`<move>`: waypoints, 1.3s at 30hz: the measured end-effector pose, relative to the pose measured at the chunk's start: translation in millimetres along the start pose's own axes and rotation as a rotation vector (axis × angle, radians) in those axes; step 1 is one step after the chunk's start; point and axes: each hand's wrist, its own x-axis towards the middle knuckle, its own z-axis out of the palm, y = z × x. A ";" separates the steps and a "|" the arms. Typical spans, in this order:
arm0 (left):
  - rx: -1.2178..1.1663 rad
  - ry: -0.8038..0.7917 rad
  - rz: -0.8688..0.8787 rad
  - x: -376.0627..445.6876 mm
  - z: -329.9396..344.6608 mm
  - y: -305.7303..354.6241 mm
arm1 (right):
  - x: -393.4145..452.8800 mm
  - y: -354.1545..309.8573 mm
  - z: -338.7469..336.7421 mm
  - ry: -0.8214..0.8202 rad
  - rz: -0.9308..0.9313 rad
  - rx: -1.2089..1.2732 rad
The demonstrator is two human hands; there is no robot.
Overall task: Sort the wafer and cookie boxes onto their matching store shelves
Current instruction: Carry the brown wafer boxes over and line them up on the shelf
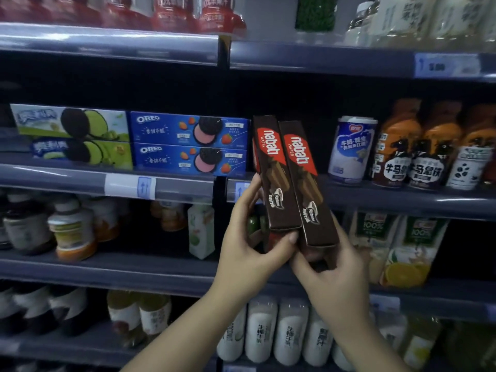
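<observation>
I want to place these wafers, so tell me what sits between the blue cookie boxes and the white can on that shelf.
In the head view, only the two brown wafer boxes, held up by the left hand and right hand, show between the blue cookie boxes and white can.

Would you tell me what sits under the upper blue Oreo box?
A second blue Oreo box lies directly beneath the upper blue Oreo box, resting on the shelf. Anything behind the pair is hidden.

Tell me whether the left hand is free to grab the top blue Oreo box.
Probably not yet: the left hand grips a Nabati wafer box. The top blue Oreo box itself sits unobstructed at the shelf front.
</observation>
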 end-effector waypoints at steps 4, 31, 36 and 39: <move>-0.095 0.061 -0.054 -16.7 -6.1 20.6 | -18.9 -21.2 5.3 0.027 -0.047 -0.031; -0.063 0.573 -0.131 -196.8 -355.0 184.5 | -214.9 -222.0 300.2 -0.163 0.086 0.366; 0.190 0.859 -0.096 -253.0 -452.2 226.7 | -258.2 -263.0 393.3 -0.406 0.189 0.541; 0.314 1.014 -0.087 -283.6 -500.1 247.4 | -284.7 -279.7 444.6 -0.569 0.252 0.629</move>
